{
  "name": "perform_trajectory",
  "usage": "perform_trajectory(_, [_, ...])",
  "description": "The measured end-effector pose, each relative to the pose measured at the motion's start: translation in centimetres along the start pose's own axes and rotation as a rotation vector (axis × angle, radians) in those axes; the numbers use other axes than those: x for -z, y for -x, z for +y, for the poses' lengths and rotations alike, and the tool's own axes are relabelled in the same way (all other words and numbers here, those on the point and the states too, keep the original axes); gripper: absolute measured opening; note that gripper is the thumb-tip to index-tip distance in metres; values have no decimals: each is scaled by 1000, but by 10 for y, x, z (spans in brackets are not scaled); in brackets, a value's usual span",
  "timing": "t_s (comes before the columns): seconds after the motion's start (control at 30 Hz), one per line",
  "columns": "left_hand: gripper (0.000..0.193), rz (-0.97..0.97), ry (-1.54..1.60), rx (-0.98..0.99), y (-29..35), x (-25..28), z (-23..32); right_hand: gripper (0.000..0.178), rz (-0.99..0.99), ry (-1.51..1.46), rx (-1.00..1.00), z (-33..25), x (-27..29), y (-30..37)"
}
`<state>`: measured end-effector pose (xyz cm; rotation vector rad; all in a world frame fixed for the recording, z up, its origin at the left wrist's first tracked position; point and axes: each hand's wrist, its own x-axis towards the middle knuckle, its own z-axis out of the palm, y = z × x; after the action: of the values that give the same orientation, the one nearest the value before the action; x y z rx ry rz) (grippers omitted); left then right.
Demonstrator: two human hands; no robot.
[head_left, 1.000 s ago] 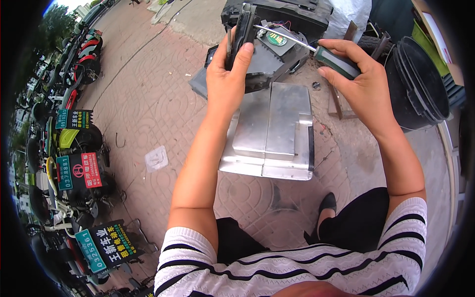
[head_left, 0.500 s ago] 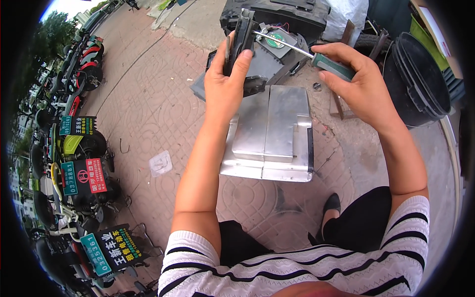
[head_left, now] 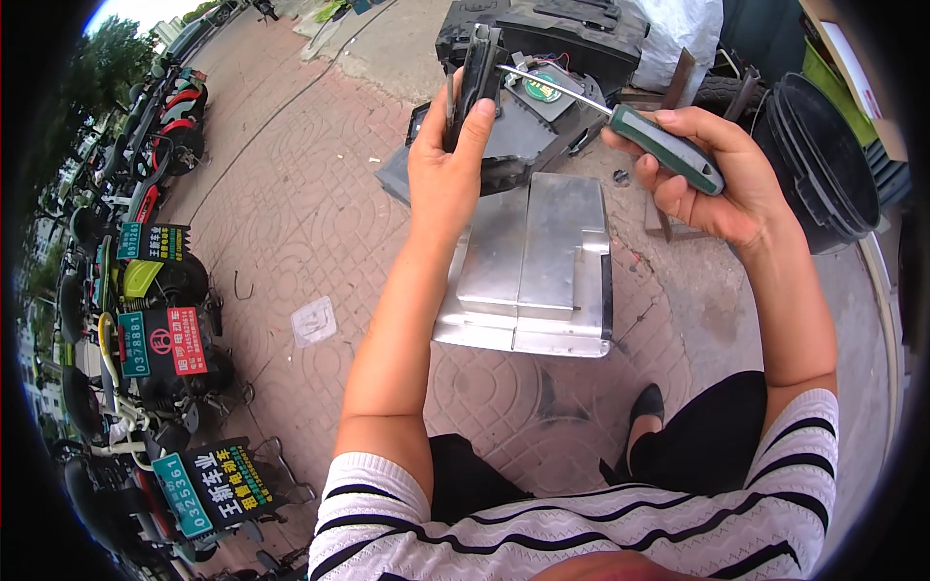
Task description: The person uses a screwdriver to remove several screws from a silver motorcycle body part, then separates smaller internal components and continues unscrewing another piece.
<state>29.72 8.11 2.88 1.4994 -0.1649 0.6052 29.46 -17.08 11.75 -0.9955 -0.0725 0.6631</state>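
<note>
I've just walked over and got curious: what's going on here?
A person is working with bare hands. The left hand grips a long black part, and the right hand holds a green-and-grey screwdriver, its tip at the part's side; whether it touches is hard to tell. Below the hands in the picture is a silvery metal box, with a black bucket off to the right.

Reddish paving tiles (head_left: 281, 228) with curved relief patterns cover the outdoor ground, meeting grey concrete (head_left: 712, 290) on the right. A row of parked scooters (head_left: 181, 283) lines the left side, with green trees (head_left: 114, 58) and a patch of pale sky (head_left: 121, 14) beyond, and soft daylight spreads over the pavement.
</note>
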Motion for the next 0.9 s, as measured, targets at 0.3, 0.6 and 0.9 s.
perform_trajectory(0.3, [51, -17, -26, -20, 0, -1, 0, 34, 253, 1402, 972, 16, -1, -2])
perform_trajectory(0.6, [52, -16, 5, 16, 1, -1, 1, 39, 189, 910, 517, 5, -1, -1])
perform_trajectory(0.9, [50, 18, 26, 64, 1, -4, 2, 24, 343, 1505, 1048, 12, 0, -5])
